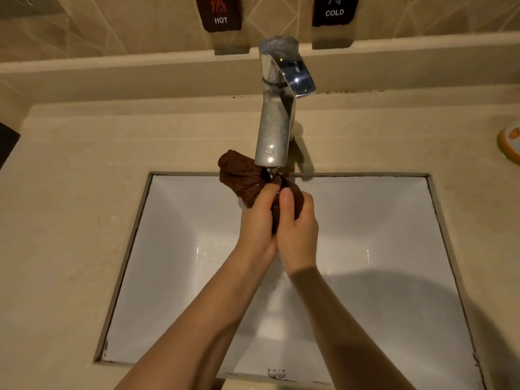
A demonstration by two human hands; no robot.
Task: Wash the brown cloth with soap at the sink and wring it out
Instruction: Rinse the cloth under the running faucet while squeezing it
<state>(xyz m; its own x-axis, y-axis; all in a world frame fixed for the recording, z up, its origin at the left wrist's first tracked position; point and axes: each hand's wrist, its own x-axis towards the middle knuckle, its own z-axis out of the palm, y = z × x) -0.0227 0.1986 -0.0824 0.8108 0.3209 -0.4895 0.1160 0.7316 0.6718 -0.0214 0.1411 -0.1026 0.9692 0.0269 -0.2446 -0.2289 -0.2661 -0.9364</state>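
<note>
The brown cloth (239, 175) is bunched into a thick roll right under the spout of the chrome tap (274, 130), over the far part of the white sink (380, 220). Water runs from the spout onto it. My left hand (257, 220) and my right hand (297, 229) are pressed side by side, both shut around the near end of the cloth. The far end sticks out up and to the left, past the sink's rim. The part between my palms is hidden.
A beige counter (84, 192) surrounds the sink. An orange and white object (510, 144) lies at the right edge of the counter. HOT (221, 15) and COLD (334, 9) signs hang on the tiled wall behind a low ledge. A dark object (7, 144) sits at the left edge.
</note>
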